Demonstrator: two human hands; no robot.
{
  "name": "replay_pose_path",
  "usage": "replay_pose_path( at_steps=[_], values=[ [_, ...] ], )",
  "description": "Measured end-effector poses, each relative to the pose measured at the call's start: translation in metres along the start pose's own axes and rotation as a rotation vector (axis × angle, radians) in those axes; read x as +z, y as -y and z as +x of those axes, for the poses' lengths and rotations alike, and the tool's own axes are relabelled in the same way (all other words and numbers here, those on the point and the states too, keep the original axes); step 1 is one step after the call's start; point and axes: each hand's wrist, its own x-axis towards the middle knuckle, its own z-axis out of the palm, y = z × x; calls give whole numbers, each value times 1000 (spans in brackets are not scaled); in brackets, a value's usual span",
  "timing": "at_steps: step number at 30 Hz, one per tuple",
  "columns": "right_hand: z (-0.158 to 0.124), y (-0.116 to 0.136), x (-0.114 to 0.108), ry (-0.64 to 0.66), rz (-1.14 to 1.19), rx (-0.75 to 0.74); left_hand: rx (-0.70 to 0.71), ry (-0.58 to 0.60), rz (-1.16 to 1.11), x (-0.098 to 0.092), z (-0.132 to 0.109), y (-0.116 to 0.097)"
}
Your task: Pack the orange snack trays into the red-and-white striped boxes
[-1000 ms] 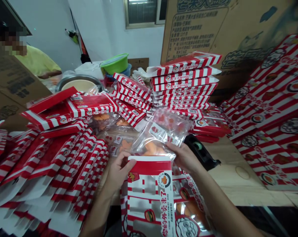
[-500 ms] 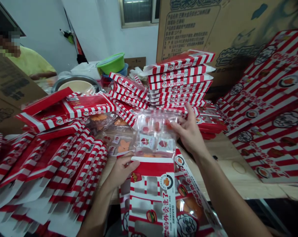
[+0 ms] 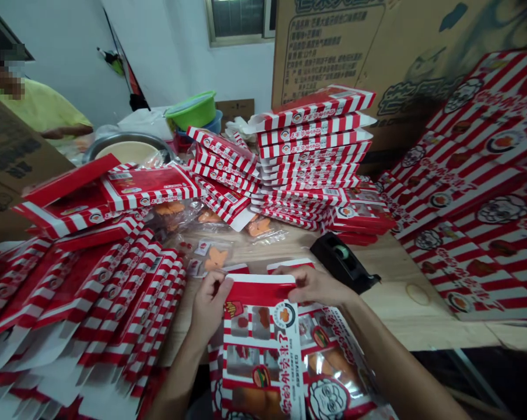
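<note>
A red-and-white striped snack box (image 3: pixel 263 350) with cut-out windows stands in front of me. Its top left corner is pinched in my left hand (image 3: pixel 208 303). My right hand (image 3: pixel 318 286) grips the top right corner, fingers behind the edge. Red and brown pieces from the clear candy tray (image 3: pixel 242 353) show through the windows. Behind and to the right leans another filled box (image 3: pixel 329 361). Just beyond my left hand, a clear pack with an orange star-shaped piece (image 3: pixel 215 258) lies on the table.
A black tape dispenser (image 3: pixel 344 262) sits right of my hands on the wooden table (image 3: pixel 403 280). Flat boxes (image 3: pixel 115 291) are piled at left, and a tall stack of boxes (image 3: pixel 316 134) stands behind. Striped cartons (image 3: pixel 473 192) rise at right. A person in a yellow top (image 3: pixel 49 105) is at far left.
The clear candy tray has gone down inside the box, whose windows now show its contents. My right hand has dropped from the tray's top to the box's edge, uncovering the tape dispenser.
</note>
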Motion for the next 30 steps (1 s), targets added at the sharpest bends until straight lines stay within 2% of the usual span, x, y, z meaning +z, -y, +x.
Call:
replay_pose_path(
  at_steps=[3,5,8,10,14,16,19,21,24,27,30],
  values=[
    [-8,-4,8,85,16,101,-35,68,37,2,0,-2],
    [-11,-6,14,39,26,108,-34,88,79,2,2,0],
    [-16,-7,16,-126,11,61,-3,79,183,-5,11,9],
    [-20,-2,9,-260,32,26,15,61,289,-14,19,20],
    [-29,26,-26,-552,160,-92,-15,122,559,-37,35,44],
    [-32,38,-45,-638,178,-95,-39,187,670,-47,44,52],
    [-31,39,-63,-604,120,-17,-59,254,773,-53,54,57],
    [-27,25,-66,-513,25,36,-66,278,811,-52,59,58],
    [-19,-5,-64,-439,-247,26,-57,301,832,-43,64,61],
    [-11,-28,-62,-452,-441,-34,-20,286,822,-32,70,64],
    [-7,-34,-62,-483,-493,-57,13,228,776,-25,78,66]
  ],
)
